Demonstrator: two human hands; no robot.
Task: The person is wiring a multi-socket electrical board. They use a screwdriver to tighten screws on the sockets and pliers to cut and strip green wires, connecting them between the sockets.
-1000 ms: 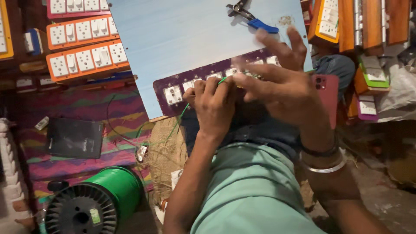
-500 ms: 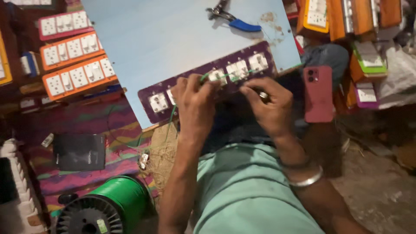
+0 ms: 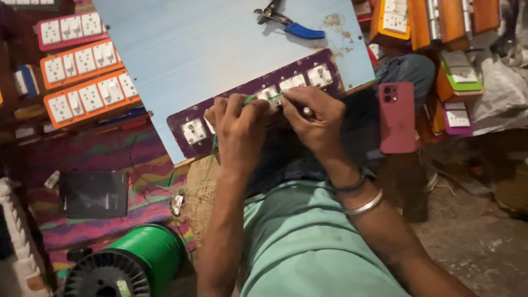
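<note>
A long purple switchboard panel (image 3: 190, 118) with white sockets and switches lies at the near edge of a pale blue board (image 3: 209, 49). My left hand (image 3: 239, 129) and my right hand (image 3: 313, 118) meet over the middle of the panel. Both pinch a thin green wire (image 3: 263, 98) stretched between the fingertips, just above the white switches. A ring and two bracelets show on my right hand and wrist. The panel's middle is hidden under my hands.
Blue-handled pliers (image 3: 289, 23) lie at the board's far edge. A red phone (image 3: 397, 116) rests to the right. Orange and pink switchboards (image 3: 88, 93) are stacked at left, more at the upper right. A green wire spool (image 3: 129, 264) and a black pad (image 3: 93, 193) sit lower left.
The view has shifted, so the panel and board sit lower in the frame. My right hand, spread open a second ago, has closed onto the green wire beside my left.
</note>
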